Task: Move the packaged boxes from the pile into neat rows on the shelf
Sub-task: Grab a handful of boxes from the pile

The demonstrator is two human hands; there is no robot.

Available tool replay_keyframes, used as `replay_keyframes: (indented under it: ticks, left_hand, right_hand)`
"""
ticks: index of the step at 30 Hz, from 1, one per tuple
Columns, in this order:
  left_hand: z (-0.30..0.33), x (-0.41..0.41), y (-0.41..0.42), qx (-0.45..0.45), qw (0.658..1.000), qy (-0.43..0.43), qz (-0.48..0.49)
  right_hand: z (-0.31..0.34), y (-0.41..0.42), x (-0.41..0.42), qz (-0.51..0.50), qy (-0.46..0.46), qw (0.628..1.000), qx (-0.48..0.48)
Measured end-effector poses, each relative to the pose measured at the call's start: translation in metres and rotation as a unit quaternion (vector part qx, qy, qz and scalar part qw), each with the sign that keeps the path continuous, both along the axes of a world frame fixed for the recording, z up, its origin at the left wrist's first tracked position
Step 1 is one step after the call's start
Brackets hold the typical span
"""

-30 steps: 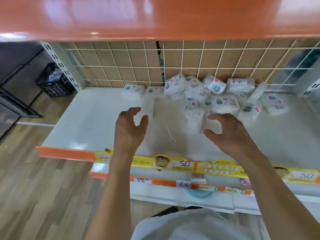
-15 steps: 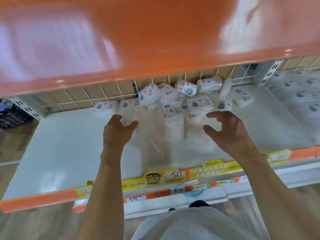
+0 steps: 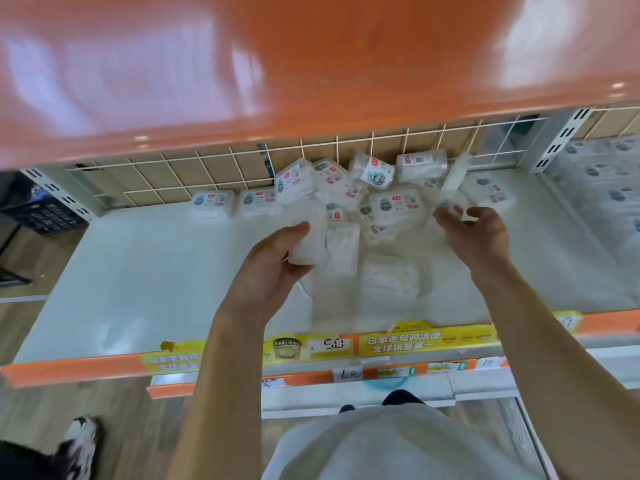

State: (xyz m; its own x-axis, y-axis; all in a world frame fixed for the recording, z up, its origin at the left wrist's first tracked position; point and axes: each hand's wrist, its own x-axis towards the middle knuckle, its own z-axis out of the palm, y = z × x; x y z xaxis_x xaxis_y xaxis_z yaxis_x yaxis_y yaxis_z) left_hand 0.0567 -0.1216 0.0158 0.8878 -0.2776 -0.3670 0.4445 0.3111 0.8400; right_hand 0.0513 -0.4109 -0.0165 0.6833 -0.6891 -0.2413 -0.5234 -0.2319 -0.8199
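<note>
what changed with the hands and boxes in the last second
The left hand went from empty to holding a clear box lifted off the shelf. The right hand reached into the pile and its fingers now close on a box. The two boxes by the grid stayed.

yellow price strip point(image 3: 394, 342), wood floor point(image 3: 114, 441), black crate point(image 3: 45, 213)

The left hand point(image 3: 273, 268) grips a clear box point(image 3: 306, 242) while the right hand point(image 3: 476, 237) pinches another box point(image 3: 450, 202) at the pile point(image 3: 381, 199).
</note>
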Motion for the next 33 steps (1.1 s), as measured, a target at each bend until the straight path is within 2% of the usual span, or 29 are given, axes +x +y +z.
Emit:
replay_keyframes:
  ticks: [6, 11, 14, 17, 20, 24, 30, 33]
  left_hand:
    - [0.005, -0.018, -0.012, -0.097, 0.994, 0.038, -0.022]
    - [0.011, -0.03, -0.035, -0.063, 0.997, 0.029, -0.045]
    - [0.014, -0.033, -0.049, -0.073, 0.994, 0.072, -0.024]
    - [0.014, -0.035, -0.06, -0.121, 0.987, 0.103, -0.013]
    - [0.013, -0.041, -0.07, -0.147, 0.985, 0.085, -0.016]
    - [0.013, -0.048, -0.08, -0.161, 0.984, 0.057, -0.045]
    - [0.011, -0.057, -0.087, -0.112, 0.989, 0.072, -0.071]
    - [0.015, -0.057, -0.084, -0.099, 0.989, 0.071, -0.087]
  right_hand:
    - [0.006, -0.015, -0.009, 0.023, -0.058, 0.977, 0.204]
    - [0.014, -0.012, -0.041, 0.138, -0.101, 0.925, 0.339]
    - [0.021, -0.008, -0.052, 0.155, -0.127, 0.893, 0.402]
    - [0.025, -0.006, -0.063, 0.144, -0.132, 0.887, 0.417]
    - [0.029, -0.005, -0.077, 0.143, -0.139, 0.882, 0.426]
    - [0.034, -0.001, -0.091, 0.13, -0.172, 0.852, 0.478]
    - [0.04, 0.011, -0.106, 0.104, -0.173, 0.845, 0.494]
    - [0.039, 0.02, -0.116, 0.074, -0.193, 0.861, 0.464]
